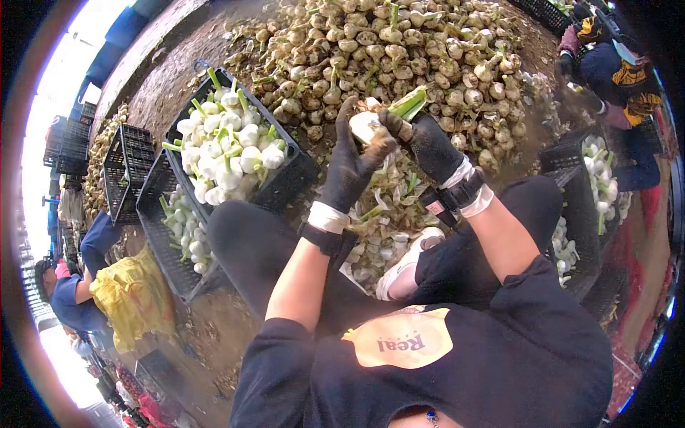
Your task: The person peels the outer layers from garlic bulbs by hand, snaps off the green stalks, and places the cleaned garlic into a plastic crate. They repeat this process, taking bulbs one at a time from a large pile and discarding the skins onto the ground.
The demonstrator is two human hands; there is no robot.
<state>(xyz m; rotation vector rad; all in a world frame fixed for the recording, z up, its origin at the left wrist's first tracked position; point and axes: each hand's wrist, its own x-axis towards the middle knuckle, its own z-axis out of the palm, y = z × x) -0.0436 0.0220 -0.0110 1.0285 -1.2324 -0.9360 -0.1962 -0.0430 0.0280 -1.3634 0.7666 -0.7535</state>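
Observation:
A garlic bulb (pixel 365 127), white with brownish skin at its top, is held between my two dark-gloved hands, above a layer of peeled garlic skins (pixel 389 189). My left hand (pixel 357 153) closes round the bulb from the left, thumb against its lower side. My right hand (pixel 430 148) is closed at the bulb's right side, by the green stem (pixel 409 104) that points up and right. Its fingertips are partly hidden, and I cannot make out whether they also hold a small tool. Beyond both hands lies a large heap of unpeeled garlic (pixel 399 50).
At my left stands a black crate (pixel 275 175) heaped with white garlic, beside a second crate (pixel 160 242) partly filled. More garlic crates (pixel 589 264) stand at my right. One person (pixel 621 93) works at the upper right, another (pixel 71 296) at the far left near a yellow sack (pixel 135 296).

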